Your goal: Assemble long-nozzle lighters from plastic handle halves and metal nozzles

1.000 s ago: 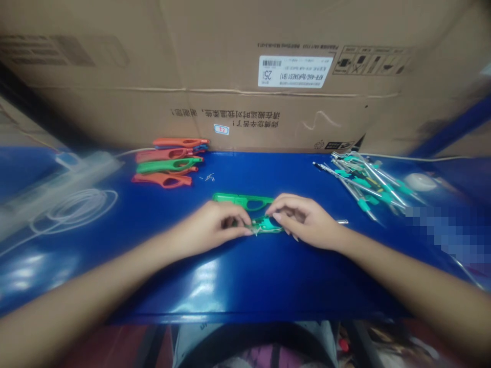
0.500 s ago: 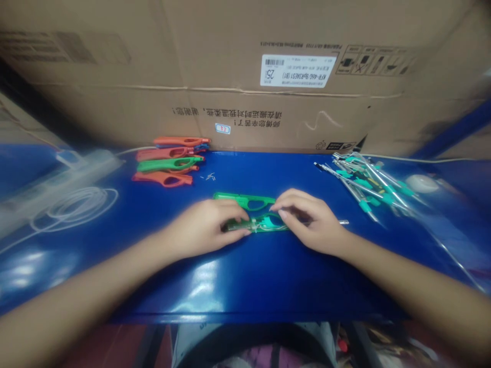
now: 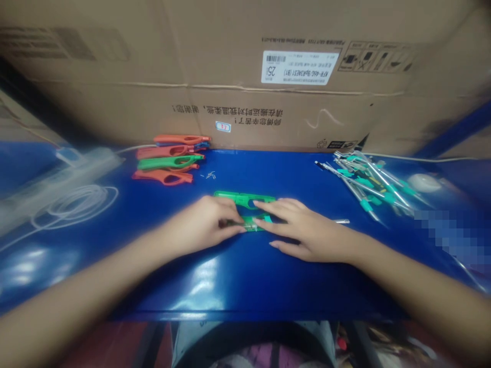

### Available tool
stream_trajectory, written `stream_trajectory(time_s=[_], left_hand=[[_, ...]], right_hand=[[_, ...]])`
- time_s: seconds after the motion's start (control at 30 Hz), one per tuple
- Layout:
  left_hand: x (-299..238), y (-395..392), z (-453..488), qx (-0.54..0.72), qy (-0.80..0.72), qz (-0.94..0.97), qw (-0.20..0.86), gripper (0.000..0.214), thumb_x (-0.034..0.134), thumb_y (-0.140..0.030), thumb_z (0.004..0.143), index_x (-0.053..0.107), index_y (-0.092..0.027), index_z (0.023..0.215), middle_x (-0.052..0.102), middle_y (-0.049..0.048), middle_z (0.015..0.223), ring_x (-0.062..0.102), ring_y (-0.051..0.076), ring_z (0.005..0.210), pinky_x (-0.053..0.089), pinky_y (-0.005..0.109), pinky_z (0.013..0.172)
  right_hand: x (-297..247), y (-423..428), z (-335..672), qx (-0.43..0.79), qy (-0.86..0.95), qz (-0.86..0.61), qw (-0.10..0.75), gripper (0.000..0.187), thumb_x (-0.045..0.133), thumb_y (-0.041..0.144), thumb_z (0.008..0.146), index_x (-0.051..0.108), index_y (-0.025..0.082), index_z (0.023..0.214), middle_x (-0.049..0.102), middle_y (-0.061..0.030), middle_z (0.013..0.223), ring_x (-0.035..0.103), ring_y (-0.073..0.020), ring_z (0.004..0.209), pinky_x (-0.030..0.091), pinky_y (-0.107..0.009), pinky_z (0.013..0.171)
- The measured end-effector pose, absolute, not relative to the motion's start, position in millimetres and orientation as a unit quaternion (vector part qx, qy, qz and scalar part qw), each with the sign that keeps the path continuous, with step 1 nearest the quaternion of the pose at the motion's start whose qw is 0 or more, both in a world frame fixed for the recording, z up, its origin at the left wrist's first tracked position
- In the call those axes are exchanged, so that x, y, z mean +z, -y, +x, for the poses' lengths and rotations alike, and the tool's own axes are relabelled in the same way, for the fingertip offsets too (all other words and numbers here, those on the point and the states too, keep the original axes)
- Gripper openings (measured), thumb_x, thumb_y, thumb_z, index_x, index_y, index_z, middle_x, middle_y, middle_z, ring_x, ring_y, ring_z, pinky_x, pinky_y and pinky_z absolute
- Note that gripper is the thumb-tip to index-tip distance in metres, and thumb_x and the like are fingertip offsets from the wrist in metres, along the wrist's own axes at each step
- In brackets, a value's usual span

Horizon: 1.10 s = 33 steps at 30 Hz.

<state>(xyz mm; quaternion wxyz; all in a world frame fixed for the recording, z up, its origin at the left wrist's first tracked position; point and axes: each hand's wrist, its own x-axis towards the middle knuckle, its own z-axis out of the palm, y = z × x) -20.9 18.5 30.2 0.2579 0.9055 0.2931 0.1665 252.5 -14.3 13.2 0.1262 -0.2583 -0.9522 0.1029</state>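
Observation:
My left hand [image 3: 215, 220] is closed on the left end of a green long-nosed lighter's casing half [image 3: 251, 225], which lies on the blue table. A teal part sits inside this half, and its metal tube [image 3: 342, 221] sticks out to the right beyond my right hand. Over the casing half spreads my right hand [image 3: 303, 230], fingers apart and palm down. Its fingertips come to the inside of the half and to the edge of a second green casing half [image 3: 245, 198] lying just behind. My right hand hides much of the tube.
Orange, red and green casing halves [image 3: 164, 161] lie stacked at the back left, with several tiny metal pieces [image 3: 210, 175] beside them. Metal tubes with teal parts [image 3: 364, 184] are heaped at the right. A power strip [image 3: 92, 168] and coiled white cable [image 3: 84, 199] lie left; a cardboard box [image 3: 230, 66] stands behind.
My right hand has gone from curled fingers at the casing's trigger area to spread fingers reaching further left over it. My left hand stays at the left end, shifted slightly left.

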Motion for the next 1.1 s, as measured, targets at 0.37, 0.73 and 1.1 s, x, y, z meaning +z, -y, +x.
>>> stream_trajectory(time_s=[0.37, 0.73, 1.1], left_hand=[[28.3, -18.3, -23.2, 0.148, -0.301, 0.913, 0.233, 0.013, 0.07, -0.025, 0.089, 0.078, -0.017, 0.096, 0.072, 0.0048, 0.089, 0.067, 0.016, 0.075, 0.051, 0.026, 0.071], [28.3, -17.0, -22.7, 0.156, -0.285, 0.92, 0.219, 0.012, 0.068, -0.025, 0.092, 0.074, -0.016, 0.095, 0.071, 0.0039, 0.088, 0.065, 0.014, 0.074, 0.049, 0.024, 0.067], [25.1, -19.2, -22.8, 0.166, -0.278, 0.923, 0.209, 0.014, 0.066, -0.025, 0.093, 0.075, -0.016, 0.097, 0.07, 0.0046, 0.09, 0.066, 0.016, 0.078, 0.051, 0.027, 0.072]], right_hand=[[8.3, 7.6, 252.5, 0.16, 0.898, -0.345, 0.223, 0.02, 0.062, 0.024, 0.095, 0.067, 0.023, 0.114, 0.066, -0.0098, 0.117, 0.06, -0.0238, 0.112, 0.046, -0.042, 0.096], [12.3, 3.6, 253.7, 0.236, 0.881, -0.348, 0.218, 0.012, 0.057, 0.015, 0.096, 0.065, 0.021, 0.103, 0.072, -0.0054, 0.101, 0.061, -0.0206, 0.098, 0.045, -0.039, 0.091], [13.3, 4.0, 256.4, 0.062, 0.925, -0.331, 0.178, 0.015, 0.053, 0.021, 0.1, 0.067, 0.018, 0.104, 0.071, -0.006, 0.094, 0.061, -0.0204, 0.088, 0.041, -0.036, 0.084]])
